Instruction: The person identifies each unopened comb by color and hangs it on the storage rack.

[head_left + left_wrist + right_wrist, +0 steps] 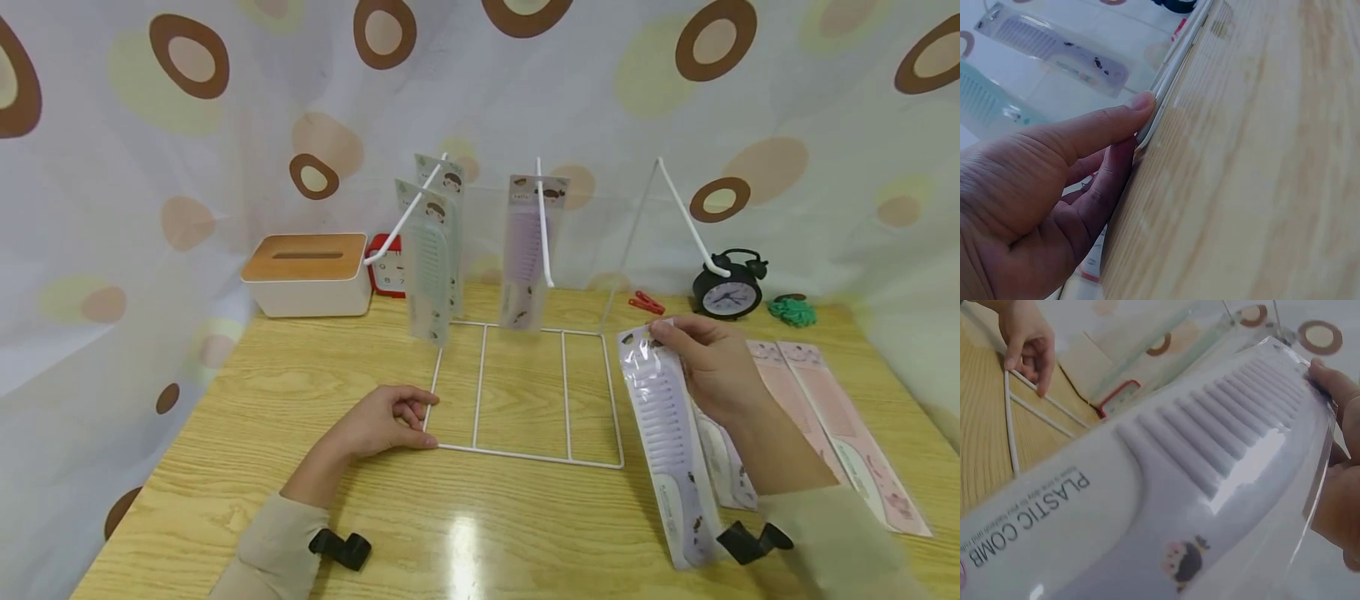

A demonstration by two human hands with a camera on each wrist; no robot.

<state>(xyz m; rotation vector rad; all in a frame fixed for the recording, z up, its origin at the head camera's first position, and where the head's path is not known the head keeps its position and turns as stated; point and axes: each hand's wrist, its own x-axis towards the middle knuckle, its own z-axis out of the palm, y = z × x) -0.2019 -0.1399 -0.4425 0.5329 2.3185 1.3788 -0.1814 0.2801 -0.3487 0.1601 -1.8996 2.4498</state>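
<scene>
A white wire display rack (525, 455) stands on the table, with three prongs rising over its base. My left hand (384, 423) pinches the base's front left corner between thumb and fingers, which the left wrist view shows closely. In my right hand (716, 367) is the top end of a packaged purple comb (663, 433), held at the rack's right side. Its label reads "PLASTIC COMB" in the right wrist view. Two green comb packs (429, 267) hang from the left prong. A purple comb pack (528, 250) hangs from the middle prong, and the right prong (686, 208) is bare.
Right of the rack lie another purple comb pack (731, 467), partly hidden, and pink comb packs (847, 417). Along the back stand a tissue box (307, 292), a red clock (387, 271) and a black alarm clock (726, 292). A red clip (647, 302) and green scrunchie (792, 312) lie nearby.
</scene>
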